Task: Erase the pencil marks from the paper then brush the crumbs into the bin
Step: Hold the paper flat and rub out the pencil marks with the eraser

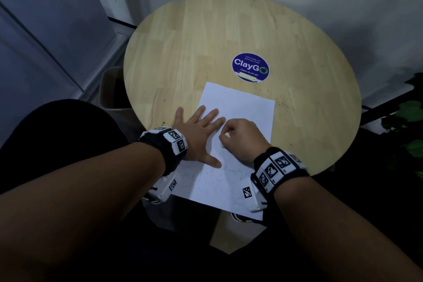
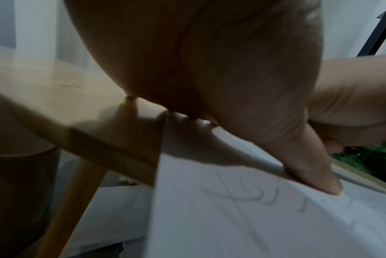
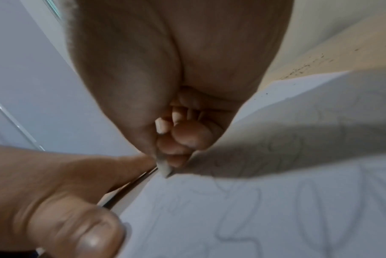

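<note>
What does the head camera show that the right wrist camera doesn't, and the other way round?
Only the head view shows the round table whole, the ClayGo sticker, the bin at its left edge and both wristbands. Only the right wrist view shows the eraser tip pinched in the right hand, touching the paper. Both show the pencil marks, the left hand flat on the paper, and dark crumbs on the wood.

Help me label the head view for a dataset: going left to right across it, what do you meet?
bin → left hand → eraser in the right hand → blue sticker → plant leaves
</note>
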`<state>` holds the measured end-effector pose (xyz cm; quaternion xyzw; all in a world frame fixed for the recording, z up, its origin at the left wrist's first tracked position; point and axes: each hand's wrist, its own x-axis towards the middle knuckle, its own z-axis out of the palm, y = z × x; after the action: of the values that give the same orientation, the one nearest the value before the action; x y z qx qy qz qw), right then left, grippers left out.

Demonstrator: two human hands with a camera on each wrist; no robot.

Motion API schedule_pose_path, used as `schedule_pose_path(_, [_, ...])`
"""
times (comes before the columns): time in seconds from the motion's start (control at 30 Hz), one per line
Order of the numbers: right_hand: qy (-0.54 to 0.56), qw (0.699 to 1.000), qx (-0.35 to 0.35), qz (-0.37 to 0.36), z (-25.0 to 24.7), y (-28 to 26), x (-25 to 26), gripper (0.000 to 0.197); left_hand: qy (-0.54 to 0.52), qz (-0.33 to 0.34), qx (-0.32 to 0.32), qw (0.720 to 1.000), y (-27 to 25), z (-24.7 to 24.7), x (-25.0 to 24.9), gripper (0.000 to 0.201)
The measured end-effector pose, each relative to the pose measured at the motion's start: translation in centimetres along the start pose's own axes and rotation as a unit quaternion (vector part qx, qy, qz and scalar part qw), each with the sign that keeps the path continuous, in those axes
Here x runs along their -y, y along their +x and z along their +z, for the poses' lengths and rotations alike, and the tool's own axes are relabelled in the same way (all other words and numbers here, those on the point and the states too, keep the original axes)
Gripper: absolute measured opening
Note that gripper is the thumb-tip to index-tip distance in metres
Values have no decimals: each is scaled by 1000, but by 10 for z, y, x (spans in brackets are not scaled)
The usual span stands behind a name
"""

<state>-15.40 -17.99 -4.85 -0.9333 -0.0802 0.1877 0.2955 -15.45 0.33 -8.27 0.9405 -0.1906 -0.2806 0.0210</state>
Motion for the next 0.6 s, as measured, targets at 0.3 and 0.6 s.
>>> schedule_pose_path(0.3, [15, 999, -43, 0, 4, 2, -3, 12, 2, 5, -2, 1000, 1, 1, 1, 136])
schedule_pose_path(0.6, [17, 998, -59, 14, 6, 6, -6, 11, 3, -1, -1, 1000, 2, 1, 3, 136])
